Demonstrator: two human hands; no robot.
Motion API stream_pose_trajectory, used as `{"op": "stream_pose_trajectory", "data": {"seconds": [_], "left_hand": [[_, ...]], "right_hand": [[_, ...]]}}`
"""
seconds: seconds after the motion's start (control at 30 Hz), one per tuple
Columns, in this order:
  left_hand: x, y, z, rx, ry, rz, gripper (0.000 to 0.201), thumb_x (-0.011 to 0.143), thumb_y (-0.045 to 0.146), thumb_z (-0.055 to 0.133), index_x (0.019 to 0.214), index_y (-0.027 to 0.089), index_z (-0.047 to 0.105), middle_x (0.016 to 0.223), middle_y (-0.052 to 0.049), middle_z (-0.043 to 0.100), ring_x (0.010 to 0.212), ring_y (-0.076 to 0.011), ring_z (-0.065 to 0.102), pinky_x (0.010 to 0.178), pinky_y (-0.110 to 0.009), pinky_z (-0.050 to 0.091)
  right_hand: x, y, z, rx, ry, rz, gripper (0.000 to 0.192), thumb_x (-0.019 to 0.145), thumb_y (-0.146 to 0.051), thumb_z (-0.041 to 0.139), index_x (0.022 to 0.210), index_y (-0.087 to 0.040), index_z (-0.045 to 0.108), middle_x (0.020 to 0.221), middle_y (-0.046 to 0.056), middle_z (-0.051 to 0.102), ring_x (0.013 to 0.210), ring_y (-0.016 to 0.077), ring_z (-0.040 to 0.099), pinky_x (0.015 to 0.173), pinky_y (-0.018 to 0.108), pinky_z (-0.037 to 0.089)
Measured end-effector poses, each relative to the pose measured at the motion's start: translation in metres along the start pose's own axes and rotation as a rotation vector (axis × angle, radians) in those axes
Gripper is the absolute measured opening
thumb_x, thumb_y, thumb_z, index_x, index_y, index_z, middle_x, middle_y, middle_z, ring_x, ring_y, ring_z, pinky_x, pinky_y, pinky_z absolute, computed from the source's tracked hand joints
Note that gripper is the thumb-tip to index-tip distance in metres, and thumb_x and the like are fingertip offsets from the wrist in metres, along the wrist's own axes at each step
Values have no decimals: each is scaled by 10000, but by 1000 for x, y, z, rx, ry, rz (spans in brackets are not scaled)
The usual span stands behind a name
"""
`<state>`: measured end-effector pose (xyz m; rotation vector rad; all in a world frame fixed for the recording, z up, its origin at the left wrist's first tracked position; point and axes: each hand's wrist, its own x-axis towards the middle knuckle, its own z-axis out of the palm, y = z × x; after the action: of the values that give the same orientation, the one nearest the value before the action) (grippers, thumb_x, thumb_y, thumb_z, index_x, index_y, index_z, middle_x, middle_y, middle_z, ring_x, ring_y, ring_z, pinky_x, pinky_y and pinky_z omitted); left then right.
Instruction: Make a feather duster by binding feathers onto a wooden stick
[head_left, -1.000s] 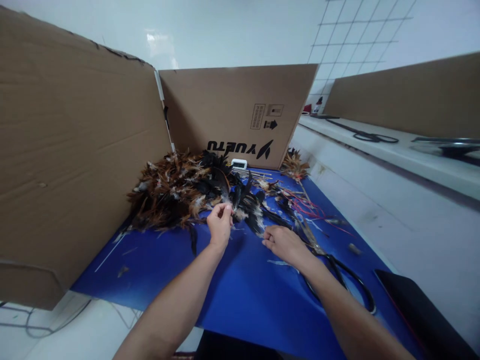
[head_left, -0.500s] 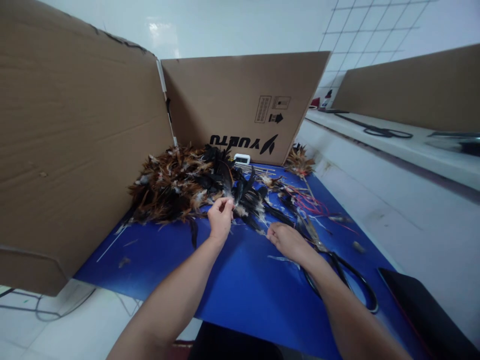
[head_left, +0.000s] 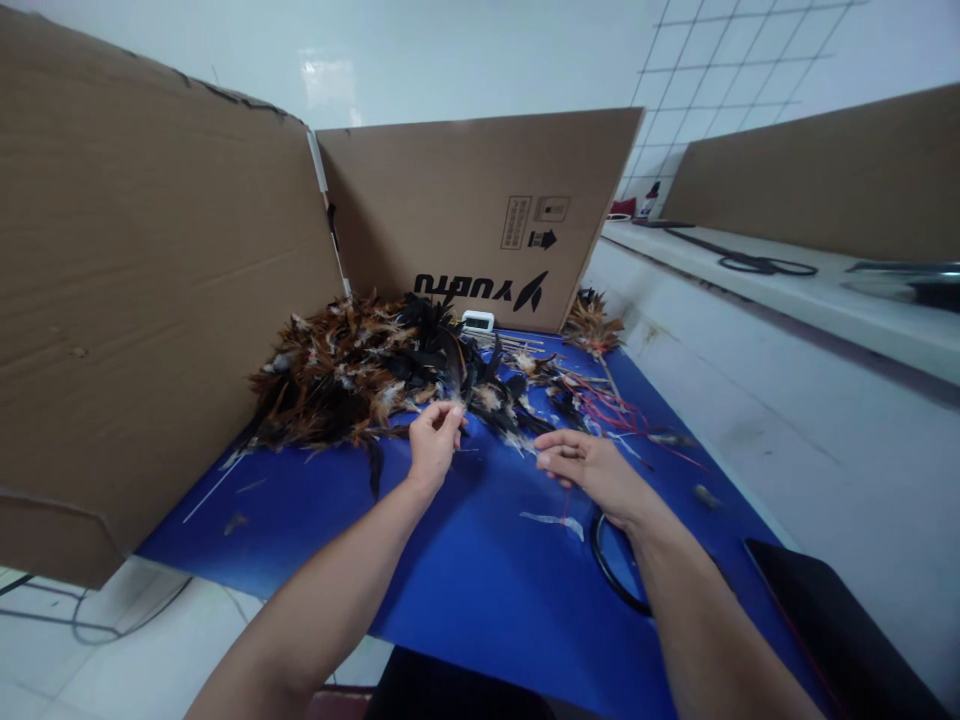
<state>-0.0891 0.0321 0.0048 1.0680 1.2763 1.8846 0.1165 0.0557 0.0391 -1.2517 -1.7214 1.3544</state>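
A: Where does the feather pile (head_left: 352,375) lie from the hands?

B: Ahead and to the left, heaped on the blue mat (head_left: 480,570) against the cardboard wall (head_left: 150,290). Its near edge, where the black feathers trail out, comes right to the left hand (head_left: 433,445).

A: So the left hand is the nearer one?

B: Yes. The left hand sits at the pile's front edge, its fingertips (head_left: 450,412) pinched together on what looks like the base of a dark feather (head_left: 459,385). That feather's long axis runs away from the person, up toward the box (head_left: 480,215) at the back.

A: And the right hand?

B: The right hand (head_left: 592,468) lies just to the right, low over the mat, fingers half curled and pointing left toward the other hand. Whether it grips anything cannot be told; a thin red strand seems to pass under it. It is near the loose feathers and red threads (head_left: 615,410), but clear of the main pile.

A: Anything else close by?

B: A black loop (head_left: 607,570) lies on the mat just behind the right wrist.
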Motion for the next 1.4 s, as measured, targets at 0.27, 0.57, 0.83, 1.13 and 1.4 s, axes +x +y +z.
{"op": "stream_pose_trajectory", "data": {"seconds": [0.27, 0.57, 0.83, 1.13, 1.4], "left_hand": [[1, -1, 0, -147, -22, -117, 279, 714, 402, 652, 717, 139, 560, 624, 28, 553, 376, -24, 394, 347, -160, 283], [0, 1, 0, -195, 13, -200, 338, 647, 434, 706, 735, 140, 563, 582, 43, 519, 383, -31, 409, 351, -158, 288], [-14, 3, 8, -213, -98, -294, 310, 659, 395, 713, 733, 119, 593, 624, 22, 536, 412, -26, 415, 373, -161, 290], [-38, 1, 20, -195, -276, -424, 321, 668, 397, 714, 778, 108, 628, 598, 19, 523, 431, -34, 425, 389, -162, 300], [-40, 1, 20, -140, -295, -384, 320, 656, 398, 727, 775, 114, 639, 499, 37, 508, 415, -40, 415, 413, -165, 320]], "right_hand": [[-1, 3, -3, 190, -93, 54, 331, 612, -320, 722, 871, -133, 634, 692, 41, 651, 560, 91, 525, 470, 209, 386], [1, 3, -3, 399, -73, 104, 410, 573, -276, 785, 937, -149, 644, 718, 27, 648, 576, 86, 539, 478, 195, 409], [1, 4, 5, 558, -78, 108, 356, 539, -234, 813, 854, -157, 665, 663, -7, 618, 587, 79, 557, 511, 183, 418], [3, 8, 24, 518, -70, 82, 295, 563, -327, 792, 736, -156, 625, 717, 27, 649, 640, 126, 596, 486, 204, 395], [5, 14, 36, 335, 32, -21, 306, 587, -366, 762, 757, -145, 638, 572, 10, 624, 459, 88, 490, 463, 228, 350]]}}
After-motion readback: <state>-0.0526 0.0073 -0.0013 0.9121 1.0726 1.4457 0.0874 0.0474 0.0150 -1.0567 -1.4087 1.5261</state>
